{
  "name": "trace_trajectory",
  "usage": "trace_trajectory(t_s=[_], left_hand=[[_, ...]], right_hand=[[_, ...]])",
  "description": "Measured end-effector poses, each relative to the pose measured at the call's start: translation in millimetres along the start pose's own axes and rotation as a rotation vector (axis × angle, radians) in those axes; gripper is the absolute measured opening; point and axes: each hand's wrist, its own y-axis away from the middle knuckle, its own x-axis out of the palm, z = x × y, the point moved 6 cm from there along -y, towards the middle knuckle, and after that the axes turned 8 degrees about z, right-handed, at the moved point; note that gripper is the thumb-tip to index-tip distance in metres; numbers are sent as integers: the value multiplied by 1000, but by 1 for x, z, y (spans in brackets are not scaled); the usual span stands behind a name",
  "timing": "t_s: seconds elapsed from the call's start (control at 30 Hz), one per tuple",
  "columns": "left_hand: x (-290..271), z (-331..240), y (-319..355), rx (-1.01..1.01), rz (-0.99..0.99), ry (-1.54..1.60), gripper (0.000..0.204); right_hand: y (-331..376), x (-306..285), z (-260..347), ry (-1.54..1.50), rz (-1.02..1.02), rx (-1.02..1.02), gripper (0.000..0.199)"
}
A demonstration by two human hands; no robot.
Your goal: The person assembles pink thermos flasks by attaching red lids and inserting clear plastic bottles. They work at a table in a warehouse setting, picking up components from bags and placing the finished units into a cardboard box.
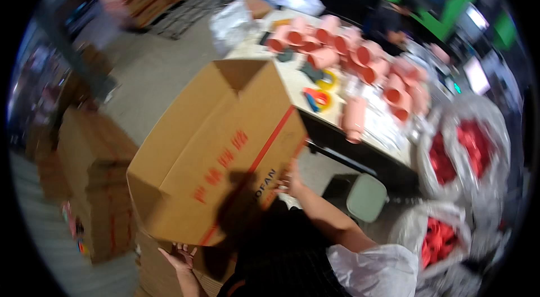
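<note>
The cardboard carton (230, 153) was found near the middle of the scene, tilted in front of the person, left of the table (291, 79). It had been opened out to box form, with its open side turned up and to the far left. In my judgement the unfolding was done or nearly so; closing and sealing were not. The carton's contents could not be confirmed (the depth of its interior was out of sight), and its underside was hidden.

The left hand (183, 260) was at the carton's near left edge with fingers spread; actual contact could not be settled. The right hand (289, 180) was at the near right side, fingers bent and a little apart against the cardboard; whether they gripped or merely steadied it could not be told.

On the table were pink cylinders (354, 120) in a loose group, together with a yellow tape roll (333, 83) and what appeared to be a tape dispenser (319, 98), none touched by either hand. Any filling or taping therefore appeared outstanding. More cartons (90, 184) stood at the left, and red parts (439, 241) lay bagged at the near right.
</note>
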Motion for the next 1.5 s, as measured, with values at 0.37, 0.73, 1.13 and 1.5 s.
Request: trace_trajectory(t_s=[0.37, 0.73, 1.13, 1.5], left_hand=[[125, 44, -102, 250, -670, -1562, 53], [525, 423, 24, 696, 875, -1786, 60], [566, 917, -155, -237, 1821, -2299, 105], [471, 894, -251, -454, 1758, -1878, 98]], right_hand=[[64, -26, -1, 419, 578, -72, 82], [161, -561, -38, 408, -775, -222, 95], [51, -725, -12, 510, -1145, 327, 131], [-40, -595, -61, 893, -567, 304, 84]])
